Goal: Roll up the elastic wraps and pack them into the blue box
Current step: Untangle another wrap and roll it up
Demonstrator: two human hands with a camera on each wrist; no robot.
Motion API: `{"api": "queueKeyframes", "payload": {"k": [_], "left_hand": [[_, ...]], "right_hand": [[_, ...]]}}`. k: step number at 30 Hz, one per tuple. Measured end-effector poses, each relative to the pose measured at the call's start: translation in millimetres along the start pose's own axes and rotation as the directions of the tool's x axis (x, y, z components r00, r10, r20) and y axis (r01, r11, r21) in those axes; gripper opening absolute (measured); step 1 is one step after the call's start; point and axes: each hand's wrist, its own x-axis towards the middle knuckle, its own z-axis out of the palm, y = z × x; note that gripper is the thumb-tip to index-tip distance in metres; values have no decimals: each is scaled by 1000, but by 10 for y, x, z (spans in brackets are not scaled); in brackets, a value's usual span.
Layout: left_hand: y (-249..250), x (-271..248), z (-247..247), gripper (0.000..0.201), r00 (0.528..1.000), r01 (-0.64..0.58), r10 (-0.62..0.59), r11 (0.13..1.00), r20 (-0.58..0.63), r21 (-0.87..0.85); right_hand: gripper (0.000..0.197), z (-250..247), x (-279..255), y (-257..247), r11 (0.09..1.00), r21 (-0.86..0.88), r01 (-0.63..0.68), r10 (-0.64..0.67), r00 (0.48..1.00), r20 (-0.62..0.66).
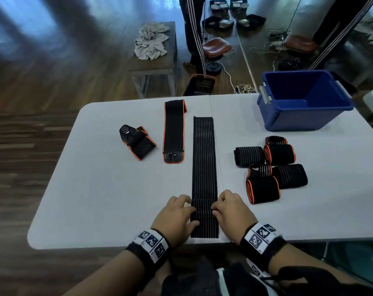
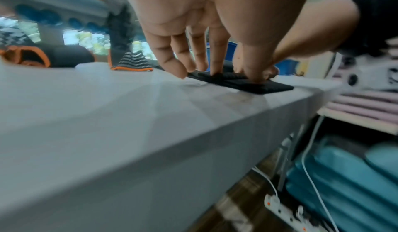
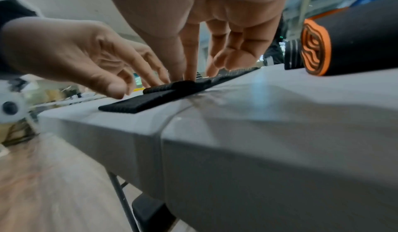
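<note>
A long black striped wrap [image 1: 203,159] lies flat down the middle of the white table [image 1: 95,189]. At its near end a short fold is raised [image 3: 178,84]. My left hand [image 1: 188,210] pinches the fold's left side, fingertips and thumb on the fabric [image 2: 258,86]. My right hand [image 1: 216,209] pinches its right side. Several rolled wraps [image 1: 262,189] sit to the right. A flat orange-edged wrap [image 1: 173,131] and a crumpled one [image 1: 137,142] lie to the left. The blue box [image 1: 305,99] stands open at the far right corner, with nothing visible inside.
The table's front edge [image 3: 237,133] runs just under my wrists. Beyond the far edge are a dark basket [image 1: 200,84], a brown stool [image 1: 216,47], a person's striped trouser legs [image 1: 192,28] and a bench with crumpled cloth [image 1: 152,41].
</note>
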Motion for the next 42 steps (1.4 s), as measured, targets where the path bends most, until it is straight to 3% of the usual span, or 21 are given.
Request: {"api": "queueKeyframes", "payload": {"k": [4, 6, 9, 14, 16, 19, 22, 24, 33, 42], "left_hand": [[-34, -53, 22, 76, 986, -108, 90, 986, 142, 127], [-31, -85, 29, 73, 978, -141, 118, 981, 171, 133], [-16, -124, 39, 59, 968, -215, 177, 951, 180, 221], [-61, -143, 129, 19, 959, -284, 274, 935, 76, 210], [-55, -108, 132, 11, 956, -293, 292, 942, 32, 167], [21, -39, 55, 14, 979, -188, 187, 982, -81, -2], [27, 26, -45, 22, 998, -14, 5, 992, -69, -123], [0, 75, -63, 23, 994, 18, -37, 984, -100, -178], [-22, 269, -2, 18, 993, 5, -30, 975, -112, -221], [-45, 287, -23, 24, 996, -60, 60, 998, -59, 3]], "right_hand": [[57, -59, -94, -42, 988, -116, 100, -84, 988, 130], [75, -70, -144, -63, 979, -158, 127, -95, 976, 196], [81, -64, -197, -82, 969, -202, 145, -99, 970, 221], [70, -43, -271, -144, 983, -139, 122, -86, 967, 238], [58, -9, -282, -153, 992, -98, 83, -60, 975, 214], [35, 41, -244, -113, 998, -37, 42, -37, 992, 122], [29, 45, -171, -82, 998, 47, -35, 32, 998, 48], [27, 16, -105, -86, 992, 93, -82, 81, 997, 17], [16, -11, 87, -89, 980, 120, -159, 159, 987, 8], [12, -22, 111, -152, 991, 57, -125, 124, 992, 21]]}}
